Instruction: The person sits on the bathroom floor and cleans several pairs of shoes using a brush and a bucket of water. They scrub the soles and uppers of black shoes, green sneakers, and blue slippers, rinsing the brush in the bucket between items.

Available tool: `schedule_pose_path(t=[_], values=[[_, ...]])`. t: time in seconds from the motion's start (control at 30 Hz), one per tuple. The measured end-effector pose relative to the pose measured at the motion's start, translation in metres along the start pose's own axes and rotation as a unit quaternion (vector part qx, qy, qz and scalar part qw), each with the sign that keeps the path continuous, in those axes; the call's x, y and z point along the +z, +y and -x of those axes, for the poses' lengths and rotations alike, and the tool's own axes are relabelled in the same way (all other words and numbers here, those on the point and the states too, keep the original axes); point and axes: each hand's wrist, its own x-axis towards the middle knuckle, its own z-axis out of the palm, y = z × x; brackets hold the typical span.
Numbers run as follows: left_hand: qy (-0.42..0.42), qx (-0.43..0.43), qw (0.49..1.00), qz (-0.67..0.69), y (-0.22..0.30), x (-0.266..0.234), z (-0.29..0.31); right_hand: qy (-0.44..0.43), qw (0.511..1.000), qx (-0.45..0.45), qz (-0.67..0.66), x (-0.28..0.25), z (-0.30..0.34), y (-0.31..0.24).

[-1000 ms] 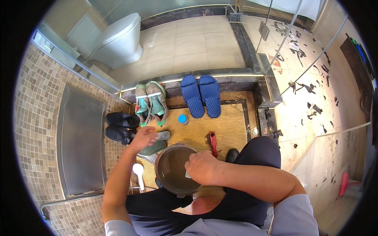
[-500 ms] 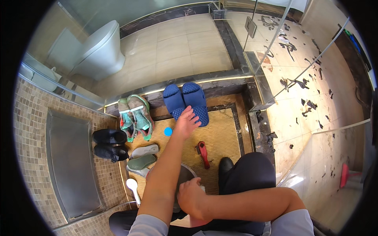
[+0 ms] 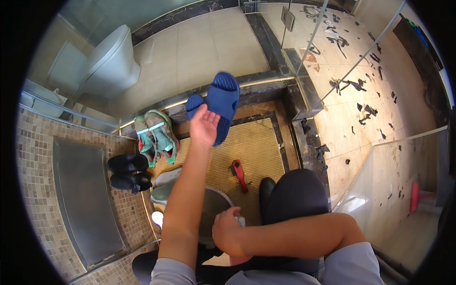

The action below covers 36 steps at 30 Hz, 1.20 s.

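My left hand reaches out with its palm side showing, fingers against the strap side of a blue slide sandal. That sandal is tilted and raised, its toe overlapping the stone ledge. Its mate is beside it, partly behind my hand. Closer in, my right hand is closed by my lap, over a dark round basin. A small pale bit shows by its fingers; what it is, I cannot make out. On the ribbed mat lies a red-handled brush.
Green-and-grey sneakers, black shoes and grey-green footwear stand at the left. A white shower head lies near my left forearm. A stone curb and glass panels border the mat. Dark scraps litter the right-hand floor.
My left hand has closed on one blue slide sandal, which has risen and tilted; its mate has shifted left. The blue disc on the mat is now hidden. My right hand stays near the basin.
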Motion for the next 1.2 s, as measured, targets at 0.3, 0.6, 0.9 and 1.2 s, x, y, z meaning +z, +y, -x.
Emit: schedule_pose_path(t=[0.3,0.6,0.9,1.2], values=[[-0.065,0.073,0.995,0.022,0.122,0.007,0.185,-0.024,0.998,0.04,-0.031,-0.008,-0.012,0.017],[0.121,-0.03,0.992,-0.02,0.092,-0.123,0.308,0.158,0.978,0.128,-0.049,-0.012,-0.018,0.035],[0.27,-0.01,0.962,0.029,-0.029,-0.211,0.288,0.057,0.993,0.107,-0.008,-0.018,-0.026,0.018],[0.316,0.069,0.932,-0.162,-0.072,-0.235,0.278,0.048,0.995,0.09,-0.018,-0.012,-0.038,0.015]])
